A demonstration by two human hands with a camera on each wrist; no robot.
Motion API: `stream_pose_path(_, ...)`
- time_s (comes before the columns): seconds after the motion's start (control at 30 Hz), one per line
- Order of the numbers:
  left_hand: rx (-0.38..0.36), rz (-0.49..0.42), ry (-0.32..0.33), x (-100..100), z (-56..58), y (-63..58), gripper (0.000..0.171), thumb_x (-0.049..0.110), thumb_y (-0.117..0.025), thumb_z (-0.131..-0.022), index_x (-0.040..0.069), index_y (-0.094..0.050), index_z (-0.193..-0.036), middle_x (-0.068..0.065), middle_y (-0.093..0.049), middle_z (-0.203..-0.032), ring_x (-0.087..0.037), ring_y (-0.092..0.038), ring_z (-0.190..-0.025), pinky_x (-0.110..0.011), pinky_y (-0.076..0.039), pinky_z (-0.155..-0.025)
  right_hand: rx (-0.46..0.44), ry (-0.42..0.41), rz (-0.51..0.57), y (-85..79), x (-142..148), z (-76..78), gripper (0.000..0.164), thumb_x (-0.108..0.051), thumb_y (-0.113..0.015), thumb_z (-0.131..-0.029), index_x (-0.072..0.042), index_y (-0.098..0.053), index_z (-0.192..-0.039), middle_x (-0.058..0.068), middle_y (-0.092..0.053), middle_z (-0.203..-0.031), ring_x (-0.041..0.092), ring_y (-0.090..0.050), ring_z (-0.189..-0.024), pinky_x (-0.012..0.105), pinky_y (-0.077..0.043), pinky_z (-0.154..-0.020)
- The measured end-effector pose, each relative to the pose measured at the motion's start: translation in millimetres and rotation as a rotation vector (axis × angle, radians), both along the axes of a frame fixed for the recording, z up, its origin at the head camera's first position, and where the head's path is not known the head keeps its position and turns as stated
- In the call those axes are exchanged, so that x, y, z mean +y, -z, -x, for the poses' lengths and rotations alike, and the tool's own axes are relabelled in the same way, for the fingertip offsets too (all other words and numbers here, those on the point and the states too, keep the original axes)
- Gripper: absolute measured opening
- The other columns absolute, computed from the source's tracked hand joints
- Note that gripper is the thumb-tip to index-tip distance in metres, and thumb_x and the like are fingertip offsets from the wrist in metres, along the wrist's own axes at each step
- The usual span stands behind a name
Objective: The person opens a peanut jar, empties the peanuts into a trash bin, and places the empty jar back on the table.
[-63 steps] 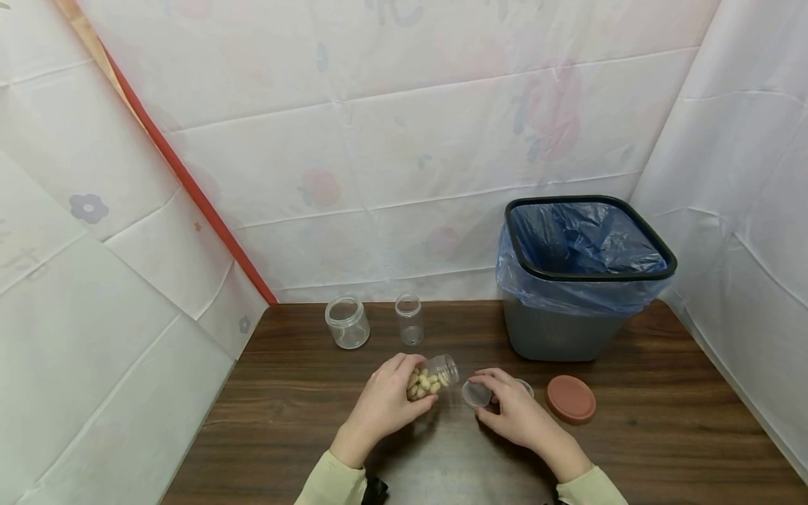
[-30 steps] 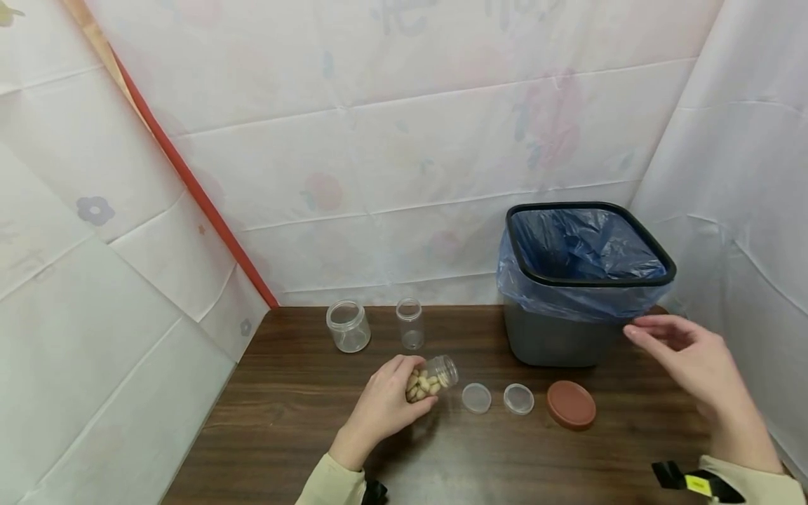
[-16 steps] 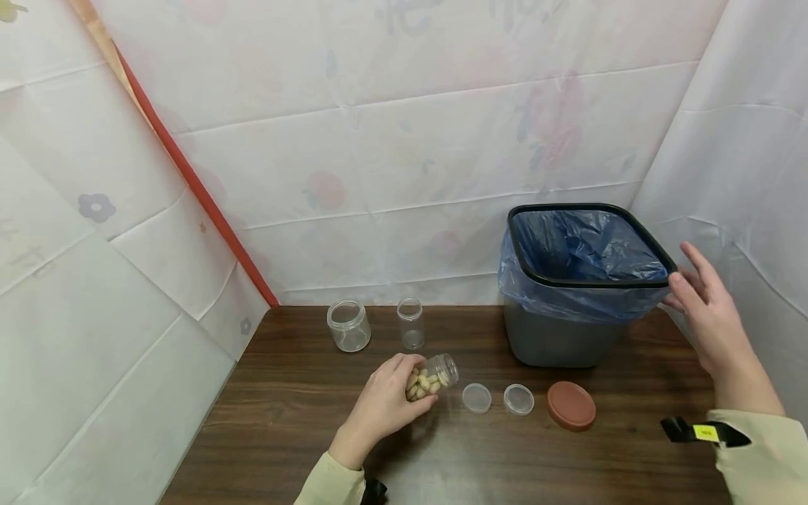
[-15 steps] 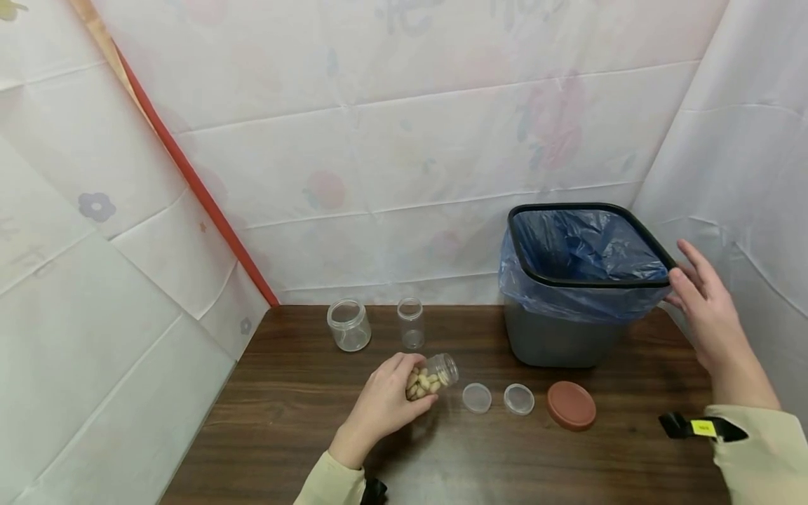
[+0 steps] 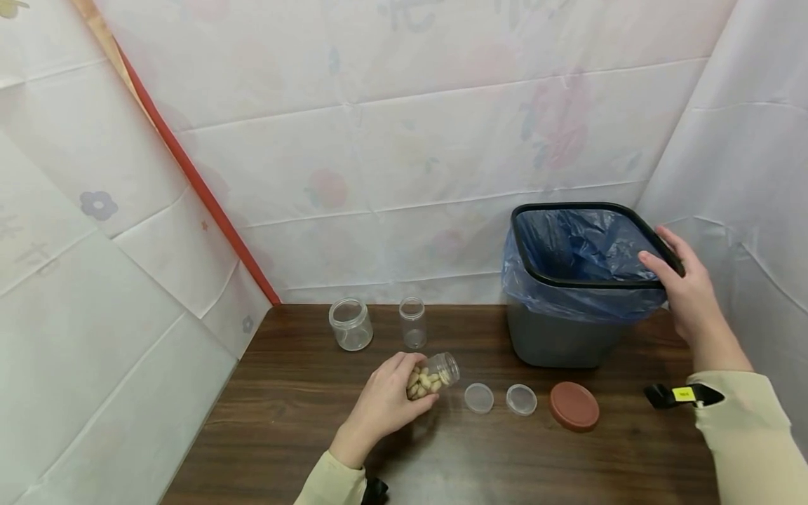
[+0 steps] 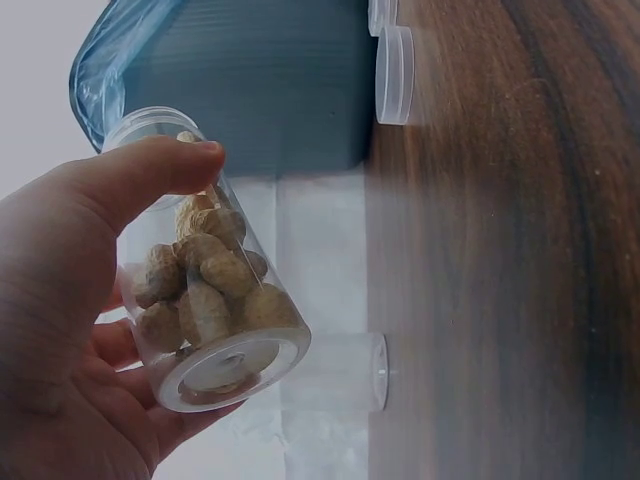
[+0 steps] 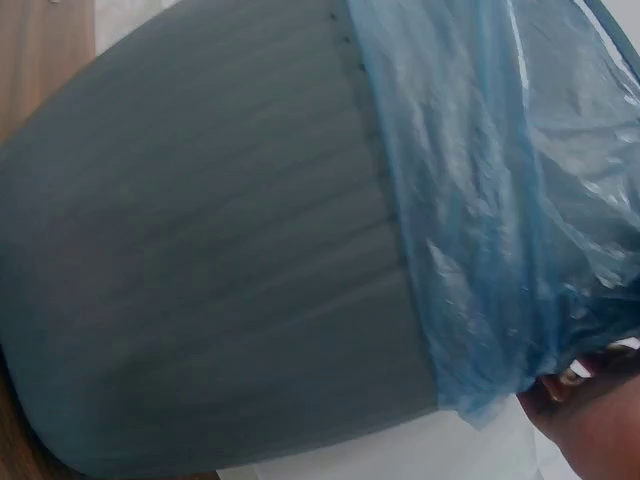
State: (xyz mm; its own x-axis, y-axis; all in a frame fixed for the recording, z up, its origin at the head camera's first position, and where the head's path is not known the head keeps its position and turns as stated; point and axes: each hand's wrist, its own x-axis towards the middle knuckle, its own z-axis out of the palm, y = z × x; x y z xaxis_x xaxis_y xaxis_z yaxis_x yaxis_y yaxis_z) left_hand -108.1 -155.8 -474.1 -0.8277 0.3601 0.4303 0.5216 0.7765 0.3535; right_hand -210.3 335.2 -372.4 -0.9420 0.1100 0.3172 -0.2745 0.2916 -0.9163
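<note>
My left hand [image 5: 381, 407] holds a small clear jar [image 5: 448, 367] with several peanuts [image 5: 424, 384] inside. The jar is uncapped and tilted, its mouth toward the right. In the left wrist view the thumb lies across the jar near its neck, and the peanuts [image 6: 205, 270] sit at the base end. At the right, my right hand [image 5: 691, 301] grips the black rim of a grey trash bin [image 5: 562, 337], thumb on the inner side. A blue bag [image 5: 587, 301] lines the bin and hangs over its outside. The right wrist view shows mostly the bin wall [image 7: 200, 240].
Two uncapped clear jars stand at the back, a wide jar [image 5: 351, 326] and a narrow jar [image 5: 413, 324]. Two clear lids [image 5: 479, 398] and a reddish-brown lid [image 5: 574, 405] lie in a row on the wooden table [image 5: 278, 421]. White sheeting [image 5: 379, 154] hangs behind.
My right hand has left the clear lids, moved right and up to the trash bin, and now grips its rim. The left hand and the peanut jar have stayed in place.
</note>
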Motion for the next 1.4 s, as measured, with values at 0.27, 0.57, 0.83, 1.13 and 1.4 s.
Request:
stream_pose_path(0.27,0.002,0.002,-0.001,0,1.5,1.1,0.062,0.032,-0.099,-0.081,0.010,-0.069,-0.131,-0.003,-0.072,-0.117,-0.015,-0.069,-0.098,-0.038,-0.060,-0.082,0.007,0.058,-0.007,2.3,-4,-0.4,0.065,-0.034,-0.053,-0.111,-0.034,-0.034,-0.173,-0.004,-0.022,-0.181,0.015,-0.031,-0.151,0.004,-0.035,-0.096)
stream_pose_path(0.57,0.015,-0.003,0.001,-2,4.0,-1.8,0.063,0.032,-0.100,-0.081,0.009,-0.069,-0.131,-0.003,-0.072,-0.116,-0.015,-0.069,-0.096,-0.037,-0.060,-0.081,0.044,0.131,-0.006,5.4,-11,0.9,0.065,-0.022,-0.051,-0.106,-0.032,-0.042,-0.170,-0.004,-0.034,-0.176,0.013,-0.038,-0.144,0.010,-0.034,-0.101)
stream_pose_path(0.83,0.031,-0.048,-0.007,0,11.0,-21.8,0.062,0.031,-0.099,-0.081,0.009,-0.069,-0.132,-0.003,-0.072,-0.117,-0.014,-0.069,-0.099,-0.036,-0.060,-0.082,0.049,0.139,-0.008,7.7,-9,0.8,0.068,-0.019,-0.047,-0.103,-0.033,-0.043,-0.169,-0.004,-0.037,-0.174,0.015,-0.041,-0.135,0.010,-0.036,-0.092)
stream_pose_path(1.13,0.128,-0.026,0.059,8,41.1,-86.7,0.064,0.031,-0.097,-0.084,0.007,-0.068,-0.135,-0.008,-0.073,-0.122,-0.021,-0.071,-0.102,-0.039,-0.061,-0.084,0.054,0.162,0.015,8.5,-9,3.3,0.068,-0.019,-0.045,-0.102,-0.033,-0.045,-0.168,-0.003,-0.040,-0.173,0.009,-0.043,-0.133,0.013,-0.035,-0.100)
stream_pose_path(1.4,0.143,-0.037,0.129,31,75.7,-153.7,0.062,0.028,-0.094,-0.087,0.001,-0.067,-0.136,-0.014,-0.072,-0.126,-0.025,-0.070,-0.105,-0.039,-0.061,-0.089,0.087,0.206,-0.029,11.1,-9,6.9,0.066,-0.021,-0.040,-0.102,-0.024,-0.047,-0.168,-0.003,-0.044,-0.172,0.003,-0.041,-0.143,0.016,-0.028,-0.113)
